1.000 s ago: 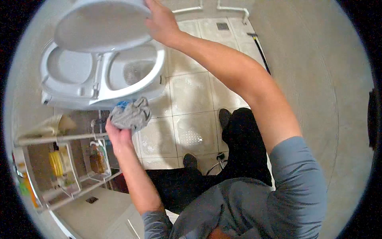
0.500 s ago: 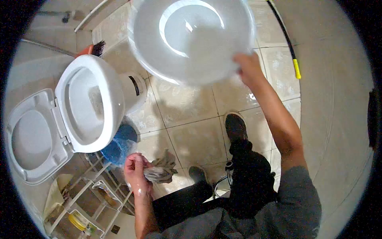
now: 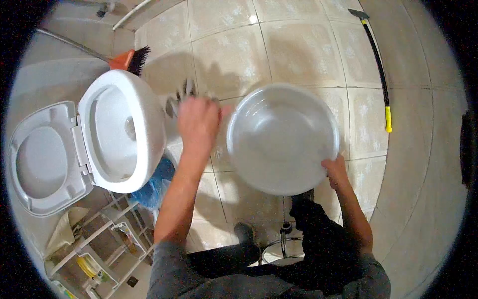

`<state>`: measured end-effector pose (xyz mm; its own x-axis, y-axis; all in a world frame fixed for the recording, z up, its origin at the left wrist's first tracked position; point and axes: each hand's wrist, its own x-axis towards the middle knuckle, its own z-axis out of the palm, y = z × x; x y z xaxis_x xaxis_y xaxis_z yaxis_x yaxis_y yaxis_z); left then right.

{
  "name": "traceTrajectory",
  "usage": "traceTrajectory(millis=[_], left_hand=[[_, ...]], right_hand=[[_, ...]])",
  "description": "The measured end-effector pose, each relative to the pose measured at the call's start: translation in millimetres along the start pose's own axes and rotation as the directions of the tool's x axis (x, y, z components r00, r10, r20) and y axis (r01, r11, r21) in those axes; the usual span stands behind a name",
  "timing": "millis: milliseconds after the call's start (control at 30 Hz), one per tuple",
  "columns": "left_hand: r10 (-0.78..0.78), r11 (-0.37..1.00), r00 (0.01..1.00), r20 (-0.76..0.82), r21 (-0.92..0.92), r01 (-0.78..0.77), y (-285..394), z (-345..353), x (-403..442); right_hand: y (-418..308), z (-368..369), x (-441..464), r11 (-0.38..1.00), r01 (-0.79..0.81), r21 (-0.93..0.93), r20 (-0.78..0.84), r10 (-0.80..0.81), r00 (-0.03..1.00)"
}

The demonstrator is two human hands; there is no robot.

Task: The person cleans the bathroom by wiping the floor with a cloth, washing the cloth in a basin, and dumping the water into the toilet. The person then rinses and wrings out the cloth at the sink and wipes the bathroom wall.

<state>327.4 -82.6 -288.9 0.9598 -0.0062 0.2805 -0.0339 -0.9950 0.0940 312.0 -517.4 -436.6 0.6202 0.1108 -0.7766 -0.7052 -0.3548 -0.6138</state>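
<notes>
My right hand [image 3: 336, 172] grips the near right rim of a round, whitish plastic basin [image 3: 284, 139], which is held above the tiled floor and tilted a little. Only a pale, shiny inside shows in the basin. Left of it, my left hand [image 3: 199, 124] is raised, back of the hand upward and blurred by motion. A crumpled grey cloth [image 3: 185, 90] sticks out past its knuckles; the fingers closed on it are mostly hidden. The thumb points toward the basin's rim, with a small gap between them.
A white toilet [image 3: 149, 124] with its lid raised stands at left, an orange broom [image 3: 124, 60] behind it. Below are a blue-lined bin [image 3: 152, 192] and a white rack [image 3: 99, 239]. A black-and-yellow-handled tool [image 3: 381, 70] lies along the right wall.
The basin has come down and nearer, in my right hand. My left hand has moved up and forward with the cloth, from beside the bin to beside the basin.
</notes>
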Motion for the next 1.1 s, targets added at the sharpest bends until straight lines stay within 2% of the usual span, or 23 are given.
traceTrajectory(millis=[67, 133, 167, 200, 233, 267, 300, 367, 433, 467, 533, 567, 600, 667, 700, 767, 833, 867, 900, 967, 1000, 1033, 1100], left_hand=[[-0.084, 0.993, 0.996, -0.007, 0.082, 0.084, -36, 41, 40], [-0.186, 0.913, 0.955, -0.231, 0.320, 0.255, -68, 81, 51], [-0.186, 0.911, 0.953, -0.238, 0.322, 0.258, -73, 96, 50], [-0.591, 0.807, 0.805, 0.057, 0.065, 0.587, -76, 111, 47], [-0.767, 0.502, 0.475, 0.432, -0.058, 0.863, -79, 127, 36], [-0.768, 0.497, 0.467, 0.439, -0.053, 0.866, -85, 149, 21], [-0.756, 0.567, 0.557, 0.343, -0.080, 0.820, -96, 174, 4], [-0.732, 0.636, 0.640, 0.232, -0.105, 0.765, -119, 196, 3], [-0.484, 0.872, 0.870, -0.098, 0.035, 0.489, -138, 210, 12], [-0.484, 0.872, 0.870, -0.096, 0.024, 0.489, -148, 218, 21], [-0.319, 0.919, 0.944, -0.084, 0.216, 0.330, -169, 230, 49], [-0.469, 0.872, 0.881, 0.057, 0.188, 0.452, -175, 230, 48], [-0.605, 0.762, 0.790, 0.104, 0.365, 0.535, -188, 244, 44], [-0.810, 0.542, 0.579, 0.091, 0.493, 0.680, -209, 253, 26], [-0.868, 0.456, 0.492, 0.070, 0.507, 0.732, -223, 254, 17], [-0.914, 0.397, 0.375, 0.152, 0.521, 0.756, -241, 267, -2], [-0.933, 0.354, 0.263, 0.246, 0.490, 0.796, -260, 277, 3], [-0.935, 0.334, 0.228, 0.273, 0.454, 0.826, -268, 274, 12], [-0.908, 0.417, 0.343, 0.242, 0.428, 0.802, -267, 273, 9], [-0.719, 0.687, 0.672, 0.176, 0.326, 0.649, -243, 270, -14], [-0.607, 0.788, 0.776, 0.168, 0.255, 0.561, -224, 266, -24], [-0.508, 0.859, 0.842, 0.181, 0.178, 0.479, -203, 260, -36], [-0.391, 0.918, 0.889, 0.236, 0.039, 0.394, -159, 242, -61]], right_hand=[[-6, 0, 2, 0.999, -0.050, -0.005, -0.063, 0.050, 0.997], [-15, 0, -8, 0.993, -0.119, -0.010, -0.115, 0.117, 0.986], [-26, -1, -11, 0.992, -0.125, 0.012, -0.098, 0.126, 0.987], [-34, -1, -12, 0.990, -0.137, 0.029, -0.081, 0.139, 0.987], [-34, -3, -15, 0.989, -0.147, 0.023, -0.079, 0.148, 0.986], [-33, -6, -17, 0.991, -0.126, 0.053, -0.050, 0.129, 0.990], [-32, -8, -18, 0.991, -0.102, 0.082, -0.020, 0.104, 0.994], [-16, -9, -10, 0.990, -0.106, 0.089, -0.061, 0.112, 0.992], [-11, -10, -10, 0.990, -0.109, 0.090, -0.119, 0.120, 0.986], [-11, -10, -13, 0.986, -0.163, 0.044, -0.175, 0.168, 0.970], [-19, -10, -7, 0.978, -0.206, 0.009, -0.253, 0.202, 0.946], [-25, -11, -11, 0.984, -0.168, 0.054, -0.192, 0.175, 0.966], [-25, -9, -21, 0.984, -0.145, 0.105, -0.133, 0.159, 0.978], [-22, -5, -28, 0.971, -0.173, 0.164, -0.152, 0.198, 0.968], [-20, -10, -26, 0.960, -0.178, 0.216, -0.164, 0.216, 0.963], [26, -25, -42, 0.957, -0.263, -0.124, -0.284, 0.220, 0.933], [-26, -12, -18, 0.952, -0.271, 0.144, -0.139, 0.291, 0.947], [-12, -19, -2, 0.986, -0.162, -0.046, -0.134, 0.155, 0.979], [-18, -7, -4, 0.980, -0.133, 0.147, -0.158, 0.156, 0.975], [-26, 1, 3, 0.972, -0.197, 0.131, -0.161, 0.216, 0.963], [-26, 1, 3, 0.970, -0.207, 0.123, -0.191, 0.228, 0.955], [-25, 2, 3, 0.966, -0.236, 0.108, -0.195, 0.253, 0.947], [-17, 0, 3, 0.977, -0.183, 0.111, -0.137, 0.197, 0.971]])
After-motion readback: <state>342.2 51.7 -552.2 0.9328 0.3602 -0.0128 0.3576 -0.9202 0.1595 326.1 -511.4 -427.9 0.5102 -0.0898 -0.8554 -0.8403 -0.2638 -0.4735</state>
